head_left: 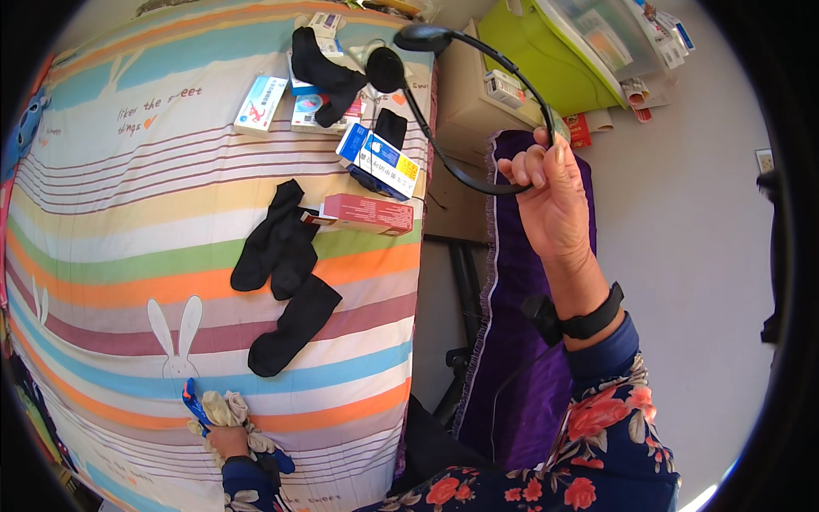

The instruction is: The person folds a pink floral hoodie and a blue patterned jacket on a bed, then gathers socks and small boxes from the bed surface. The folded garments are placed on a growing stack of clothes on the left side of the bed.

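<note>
My right hand (553,192) is raised at the upper right, its fingers closed around the headband of black headphones (386,70). Both round ear pads hang over the far right side of the bed. At the lower left, my left hand (229,440) grips a crumpled bunch of beige and blue cloth (225,408) on the striped sheet; its fingers are partly covered, and I cannot tell what the cloth is. Between the hands lie black socks (294,326), with further dark socks (275,243) just beyond them. Another black sock (328,75) is draped over boxes near the headphones.
On the striped bedsheet (111,282) lie a red box (368,213), a blue-and-white box (380,160) and a white box (259,104). Right of the bed are a purple cloth (529,341), a cream cabinet (456,102) and a lime-green bin (546,47).
</note>
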A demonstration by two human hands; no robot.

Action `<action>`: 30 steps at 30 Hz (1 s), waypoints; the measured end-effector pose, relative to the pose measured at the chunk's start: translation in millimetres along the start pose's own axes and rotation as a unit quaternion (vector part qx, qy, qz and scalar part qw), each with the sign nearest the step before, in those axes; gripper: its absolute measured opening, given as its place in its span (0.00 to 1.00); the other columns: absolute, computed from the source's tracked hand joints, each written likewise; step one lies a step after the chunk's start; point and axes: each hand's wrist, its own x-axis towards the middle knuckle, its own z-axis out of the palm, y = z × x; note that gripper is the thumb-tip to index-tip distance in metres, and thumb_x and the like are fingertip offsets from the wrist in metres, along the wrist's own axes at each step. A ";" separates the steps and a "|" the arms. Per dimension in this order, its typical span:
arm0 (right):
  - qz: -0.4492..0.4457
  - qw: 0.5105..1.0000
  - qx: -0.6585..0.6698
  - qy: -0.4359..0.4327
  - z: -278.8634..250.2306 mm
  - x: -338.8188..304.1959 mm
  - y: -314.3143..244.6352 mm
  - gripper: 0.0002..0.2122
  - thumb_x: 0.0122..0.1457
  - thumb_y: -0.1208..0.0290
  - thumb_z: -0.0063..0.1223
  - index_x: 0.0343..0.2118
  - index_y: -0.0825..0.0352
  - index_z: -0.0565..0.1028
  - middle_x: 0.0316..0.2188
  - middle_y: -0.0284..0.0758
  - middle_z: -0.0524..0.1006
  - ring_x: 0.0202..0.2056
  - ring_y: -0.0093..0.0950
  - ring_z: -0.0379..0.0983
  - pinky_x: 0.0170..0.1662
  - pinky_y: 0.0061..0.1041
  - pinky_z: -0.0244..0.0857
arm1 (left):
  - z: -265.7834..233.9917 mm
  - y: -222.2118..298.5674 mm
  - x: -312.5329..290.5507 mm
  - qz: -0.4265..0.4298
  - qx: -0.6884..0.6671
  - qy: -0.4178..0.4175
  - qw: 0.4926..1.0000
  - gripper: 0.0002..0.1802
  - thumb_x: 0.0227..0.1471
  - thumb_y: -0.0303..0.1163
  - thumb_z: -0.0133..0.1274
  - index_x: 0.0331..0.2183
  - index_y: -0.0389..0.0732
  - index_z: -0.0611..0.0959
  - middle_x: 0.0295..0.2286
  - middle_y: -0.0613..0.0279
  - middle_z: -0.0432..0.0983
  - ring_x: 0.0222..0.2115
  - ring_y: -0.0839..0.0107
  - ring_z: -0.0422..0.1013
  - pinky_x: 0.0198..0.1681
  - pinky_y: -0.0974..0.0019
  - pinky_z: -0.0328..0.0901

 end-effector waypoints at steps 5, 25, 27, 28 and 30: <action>-0.019 0.995 0.095 0.018 -1.7 -0.2 -41.7 0.11 0.59 0.62 0.41 0.39 0.64 0.67 0.17 0.24 0.59 0.25 0.20 0.58 0.42 0.28 0.61 | 3.5 0.8 1.2 -0.021 0.015 0.019 0.999 0.41 0.30 0.32 0.57 0.46 0.26 0.58 0.36 0.37 0.66 0.38 0.45 0.65 0.41 0.55 0.63; -0.197 0.835 -0.354 0.372 -218.7 -96.8 -251.4 0.08 0.56 0.67 0.48 0.31 0.66 0.66 0.16 0.26 0.63 0.21 0.19 0.58 0.30 0.19 0.57 | 29.9 -16.3 32.2 0.107 0.059 0.021 0.992 0.35 0.30 0.32 0.55 0.42 0.25 0.64 0.34 0.37 0.69 0.37 0.46 0.66 0.39 0.56 0.64; -0.195 0.762 -0.456 0.416 -243.3 -119.0 -240.2 0.09 0.54 0.67 0.49 0.29 0.67 0.66 0.15 0.26 0.64 0.19 0.17 0.58 0.27 0.15 0.54 | 28.8 -17.3 35.3 0.131 0.072 0.009 0.989 0.35 0.30 0.33 0.55 0.42 0.26 0.64 0.35 0.38 0.68 0.38 0.47 0.66 0.40 0.56 0.63; -0.181 0.732 -0.513 0.411 -253.8 -133.0 -227.2 0.09 0.54 0.67 0.49 0.29 0.68 0.67 0.16 0.26 0.65 0.20 0.16 0.58 0.25 0.15 0.54 | 28.2 -18.1 37.0 0.140 0.077 0.004 0.987 0.35 0.30 0.33 0.56 0.42 0.26 0.65 0.35 0.38 0.68 0.38 0.48 0.66 0.40 0.57 0.63; -0.130 0.665 -0.607 0.416 -273.5 -157.6 -191.8 0.09 0.54 0.67 0.49 0.28 0.67 0.69 0.16 0.25 0.66 0.19 0.14 0.59 0.23 0.15 0.54 | 27.3 -22.0 37.8 0.154 0.086 -0.005 0.984 0.34 0.30 0.33 0.56 0.42 0.26 0.65 0.36 0.38 0.68 0.39 0.48 0.65 0.41 0.57 0.63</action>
